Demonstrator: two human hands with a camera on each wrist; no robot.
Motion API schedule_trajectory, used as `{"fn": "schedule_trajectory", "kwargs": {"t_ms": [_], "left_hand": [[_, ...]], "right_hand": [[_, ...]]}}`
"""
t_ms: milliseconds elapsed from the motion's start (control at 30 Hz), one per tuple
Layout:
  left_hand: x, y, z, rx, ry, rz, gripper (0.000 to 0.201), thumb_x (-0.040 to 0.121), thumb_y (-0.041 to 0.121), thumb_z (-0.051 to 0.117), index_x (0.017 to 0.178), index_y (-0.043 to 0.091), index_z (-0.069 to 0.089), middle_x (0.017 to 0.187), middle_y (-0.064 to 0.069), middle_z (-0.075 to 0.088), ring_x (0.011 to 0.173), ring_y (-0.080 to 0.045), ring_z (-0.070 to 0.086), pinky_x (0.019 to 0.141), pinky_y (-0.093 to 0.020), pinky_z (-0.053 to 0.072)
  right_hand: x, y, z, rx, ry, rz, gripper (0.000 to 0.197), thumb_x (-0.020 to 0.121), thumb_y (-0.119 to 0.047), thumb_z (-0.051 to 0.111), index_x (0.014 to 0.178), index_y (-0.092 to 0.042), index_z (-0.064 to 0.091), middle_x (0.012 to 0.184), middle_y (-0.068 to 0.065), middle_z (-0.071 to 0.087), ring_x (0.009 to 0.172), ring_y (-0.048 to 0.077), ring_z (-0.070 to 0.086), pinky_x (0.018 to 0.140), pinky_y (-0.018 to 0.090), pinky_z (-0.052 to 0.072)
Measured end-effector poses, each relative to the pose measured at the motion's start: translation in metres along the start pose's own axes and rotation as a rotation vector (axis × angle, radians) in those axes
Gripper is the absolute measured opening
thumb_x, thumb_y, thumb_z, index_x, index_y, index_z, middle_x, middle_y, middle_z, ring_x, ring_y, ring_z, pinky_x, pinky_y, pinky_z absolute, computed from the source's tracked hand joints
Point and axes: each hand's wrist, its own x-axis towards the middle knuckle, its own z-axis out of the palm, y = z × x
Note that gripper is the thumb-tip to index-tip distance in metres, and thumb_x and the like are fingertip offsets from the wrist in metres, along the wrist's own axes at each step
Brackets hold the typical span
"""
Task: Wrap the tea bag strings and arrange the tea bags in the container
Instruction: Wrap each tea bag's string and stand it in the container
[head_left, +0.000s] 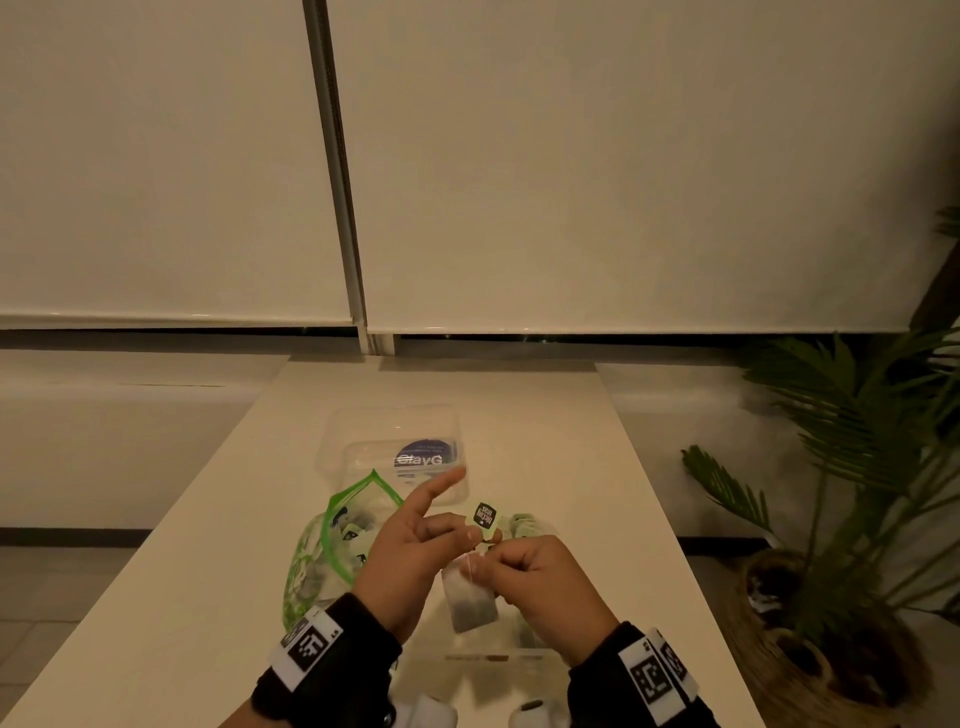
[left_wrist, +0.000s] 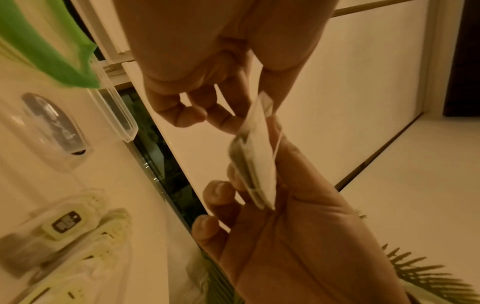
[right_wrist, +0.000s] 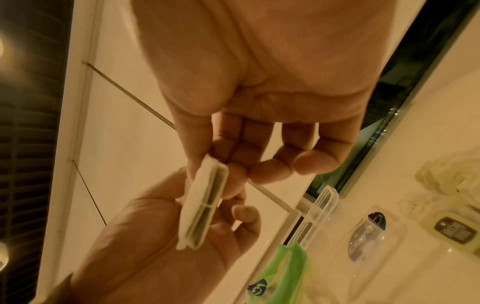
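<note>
Above the white table (head_left: 545, 415), my left hand (head_left: 441, 535) pinches the green tag (head_left: 485, 516) of a tea bag, its index finger pointing straight out toward the container. My right hand (head_left: 498, 566) pinches the top of the tea bag (head_left: 470, 597), which hangs between the hands, with the white string (head_left: 469, 564) at its fingertips. The wrist views show this tea bag (left_wrist: 257, 156) (right_wrist: 205, 205) edge-on between both hands. The clear plastic container (head_left: 332, 441) with a blue label stands beyond the hands. A green-edged zip bag (head_left: 332, 540) holding tea bags lies on the left.
A small pile of tea bags (head_left: 524, 525) lies just right of the hands. Two white rounded objects (head_left: 431, 712) sit at the table's near edge. A palm plant (head_left: 857, 467) in a woven pot (head_left: 810, 654) stands off the table's right side. Blinds cover the wall behind.
</note>
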Motion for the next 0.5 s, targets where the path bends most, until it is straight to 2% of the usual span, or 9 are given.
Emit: {"fn": "schedule_trajectory", "kwargs": {"t_ms": [33, 100, 167, 233, 300, 367, 433, 500], "left_hand": [[0.0, 0.001, -0.001, 0.001, -0.014, 0.007, 0.051, 0.067, 0.006, 0.075, 0.117, 0.014, 0.066, 0.077, -0.024, 0.061, 0.083, -0.034, 0.058, 0.08, -0.039, 0.049], [-0.002, 0.003, -0.001, 0.023, -0.039, 0.036, 0.038, 0.064, 0.011, 0.078, 0.1, 0.003, 0.07, 0.084, -0.028, 0.067, 0.087, -0.037, 0.061, 0.078, -0.037, 0.052], [-0.005, 0.004, -0.002, 0.086, -0.085, 0.084, 0.02, 0.069, 0.008, 0.074, 0.086, -0.002, 0.071, 0.096, -0.027, 0.07, 0.09, -0.034, 0.066, 0.076, -0.032, 0.054], [-0.008, 0.003, -0.005, 0.165, -0.136, 0.128, 0.01, 0.07, 0.008, 0.073, 0.079, 0.006, 0.075, 0.105, -0.017, 0.071, 0.101, -0.026, 0.067, 0.08, -0.029, 0.053], [-0.011, 0.002, -0.008, 0.246, -0.169, 0.16, 0.01, 0.068, 0.02, 0.075, 0.076, 0.013, 0.076, 0.112, -0.008, 0.067, 0.11, -0.023, 0.062, 0.083, -0.031, 0.052], [-0.012, 0.001, -0.011, 0.279, -0.167, 0.171, 0.014, 0.068, 0.026, 0.075, 0.076, 0.015, 0.077, 0.112, -0.006, 0.063, 0.108, -0.021, 0.06, 0.081, -0.031, 0.051], [-0.012, 0.0, -0.012, 0.27, -0.166, 0.184, 0.015, 0.069, 0.026, 0.074, 0.077, 0.014, 0.078, 0.11, -0.007, 0.062, 0.106, -0.021, 0.06, 0.08, -0.031, 0.05], [-0.012, -0.002, -0.012, 0.248, -0.167, 0.184, 0.017, 0.069, 0.026, 0.076, 0.079, 0.012, 0.078, 0.108, -0.007, 0.063, 0.104, -0.024, 0.06, 0.082, -0.033, 0.05]], "right_hand": [[-0.001, -0.001, -0.001, -0.006, -0.002, 0.012, 0.032, 0.088, -0.014, 0.069, 0.058, -0.007, 0.064, 0.052, -0.006, 0.048, 0.052, 0.003, 0.042, 0.057, 0.014, 0.036], [-0.003, -0.002, -0.002, -0.009, 0.0, 0.04, 0.031, 0.089, -0.015, 0.068, 0.061, -0.003, 0.063, 0.054, -0.002, 0.049, 0.05, 0.003, 0.042, 0.054, 0.011, 0.034], [-0.003, -0.003, -0.004, 0.002, 0.01, 0.083, 0.03, 0.089, -0.013, 0.066, 0.06, -0.005, 0.06, 0.053, -0.003, 0.049, 0.047, 0.001, 0.042, 0.05, 0.009, 0.033], [-0.003, -0.003, -0.006, 0.013, 0.015, 0.119, 0.034, 0.09, -0.014, 0.065, 0.056, -0.012, 0.059, 0.053, -0.003, 0.05, 0.048, 0.003, 0.044, 0.049, 0.01, 0.033], [-0.003, -0.002, -0.007, 0.053, 0.016, 0.138, 0.031, 0.087, -0.018, 0.066, 0.056, -0.014, 0.063, 0.057, -0.001, 0.055, 0.054, 0.007, 0.048, 0.053, 0.015, 0.037], [-0.004, -0.001, -0.007, 0.111, 0.005, 0.148, 0.024, 0.082, -0.023, 0.064, 0.066, -0.007, 0.07, 0.063, 0.003, 0.059, 0.058, 0.009, 0.051, 0.057, 0.02, 0.04], [-0.005, -0.001, -0.007, 0.162, -0.004, 0.154, 0.029, 0.08, -0.029, 0.064, 0.074, -0.001, 0.072, 0.067, 0.005, 0.06, 0.06, 0.01, 0.053, 0.058, 0.022, 0.041], [-0.005, -0.001, -0.007, 0.199, 0.002, 0.152, 0.033, 0.074, -0.037, 0.064, 0.074, -0.005, 0.072, 0.068, 0.005, 0.061, 0.062, 0.011, 0.054, 0.059, 0.023, 0.042]]}}
